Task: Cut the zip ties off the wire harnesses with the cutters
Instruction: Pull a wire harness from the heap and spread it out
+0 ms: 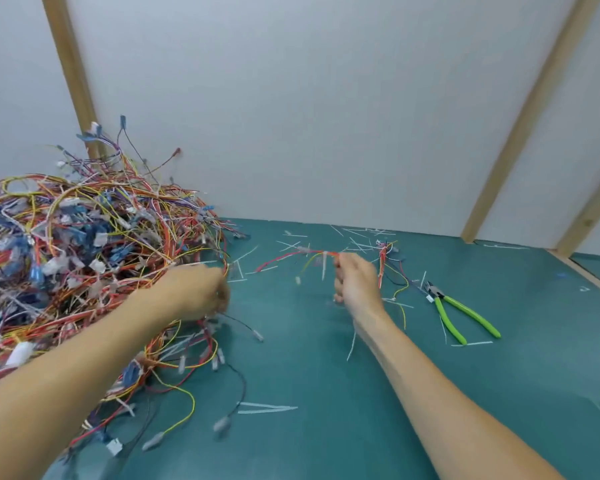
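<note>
While the right hand [355, 287] is pinching a small wire harness [312, 258] between curled fingers and holding it just above the green worktop [326, 375], the left hand [201, 292] is reaching into the edge of a big tangled pile of harnesses [84, 251] on the left side. That left hand is blurred, so its fingers are probably curled around some wires from the pile, but I cannot tell for sure. A white zip tie [324, 266] is hanging down from the red and yellow wires of the held harness, right beside the right fingertips. The two hands are sitting well apart, each on its own bundle.

Cutters with bright green handles [459, 313] are lying flat on the worktop to the right of the right hand, untouched, with their handles spread and their dark nose pointing toward the back wall. Another small harness [385, 258] is lying on the worktop between the right hand and the cutters. Cut white tie scraps [267, 408] are lying scattered over the green surface, many near the wall and a few near the forearms. A pale panel wall with wooden battens [520, 123] is standing behind the worktop.
</note>
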Demonstrator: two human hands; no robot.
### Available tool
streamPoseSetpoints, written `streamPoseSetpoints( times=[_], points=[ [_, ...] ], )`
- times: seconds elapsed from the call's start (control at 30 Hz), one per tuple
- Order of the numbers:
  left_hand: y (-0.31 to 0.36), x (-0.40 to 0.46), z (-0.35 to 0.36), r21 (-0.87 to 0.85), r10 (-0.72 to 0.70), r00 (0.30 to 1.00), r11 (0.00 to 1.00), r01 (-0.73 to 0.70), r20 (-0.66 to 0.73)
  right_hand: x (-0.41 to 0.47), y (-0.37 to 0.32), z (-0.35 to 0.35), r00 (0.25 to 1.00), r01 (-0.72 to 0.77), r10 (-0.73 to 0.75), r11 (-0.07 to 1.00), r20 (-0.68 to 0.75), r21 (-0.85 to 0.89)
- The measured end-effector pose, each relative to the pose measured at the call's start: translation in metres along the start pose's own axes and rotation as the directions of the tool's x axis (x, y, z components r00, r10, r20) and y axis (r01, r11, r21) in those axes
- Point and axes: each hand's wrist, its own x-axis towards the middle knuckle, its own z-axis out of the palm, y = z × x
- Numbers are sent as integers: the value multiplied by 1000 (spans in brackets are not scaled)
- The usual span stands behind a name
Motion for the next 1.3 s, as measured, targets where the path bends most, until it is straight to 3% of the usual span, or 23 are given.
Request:
streamPoseSetpoints(
  times=[0.07,0.1,0.17,0.23,0.3,0.37,0.4,0.43,0.47,0.57,0.67,0.7,0.77,0.8,0.83,0.87,0.9,0.97,1.0,1.07,1.13,1.23,1.3],
  points=[
    [-1,2,-6,-70,-24,996,997,17,-91,6,0,-13,994,3,-1,1000,-113,17],
    [0,3,-10,-95,-33,996,995,25,-81,4,0,-20,997,8,-9,1000,-76,-9],
    [6,5,-15,-122,-59,997,991,53,-48,-6,-2,-31,988,74,-57,990,143,-122],
    [13,12,-14,-183,-114,973,980,78,-199,-18,-6,-42,917,225,-135,952,374,-209],
    [27,22,-12,-401,-161,937,916,25,-309,-30,-7,-51,808,420,-161,831,566,-364],
    [55,29,-9,-696,-106,984,717,-24,-142,-40,0,-50,764,562,-128,614,632,-554],
    [73,32,-7,-775,-35,999,632,6,-21,-45,3,-46,774,592,-146,512,616,-623],
    [90,33,-4,-794,41,997,607,30,69,-48,6,-42,784,603,-189,459,592,-652],
    [105,34,0,-797,104,987,603,34,121,-50,9,-39,787,609,-243,457,568,-648],
    [127,40,17,-840,172,977,542,13,126,-34,11,-42,849,528,-347,601,400,-600],
    [122,50,23,-839,57,995,534,-102,-85,-12,10,-63,878,470,-429,694,211,-545],
    [119,56,22,-857,-10,984,492,-151,-179,-6,11,-70,870,485,-448,703,204,-521],
    [117,68,15,-914,-157,933,306,-266,-324,-3,18,-79,860,511,-418,706,293,-491],
    [119,72,10,-900,-159,904,262,-349,-397,-2,23,-79,854,518,-387,697,348,-497],
    [123,76,7,-862,-93,884,289,-416,-458,-2,29,-78,842,536,-379,664,384,-521],
    [127,80,8,-806,14,882,399,-437,-472,-1,34,-76,831,557,-394,616,393,-558],
    [129,84,14,-713,109,900,573,-403,-421,0,37,-74,825,564,-420,574,377,-594],
    [120,89,28,-342,62,945,923,-176,-320,0,38,-77,829,546,-454,532,326,-647],
    [109,90,34,-191,-34,944,981,-31,-327,1,38,-80,831,541,-446,505,334,-672],
    [85,87,39,-96,-176,912,984,150,-370,2,40,-86,839,537,-348,395,419,-746],
    [73,83,39,-58,-200,890,979,193,-410,3,40,-89,853,522,-209,309,479,-795],
    [78,79,37,27,-248,867,958,287,-432,0,36,-83,827,561,-193,353,528,-749],
    [91,75,37,69,-190,872,967,247,-451,-8,36,-75,780,617,-188,392,597,-683]
  ],
)
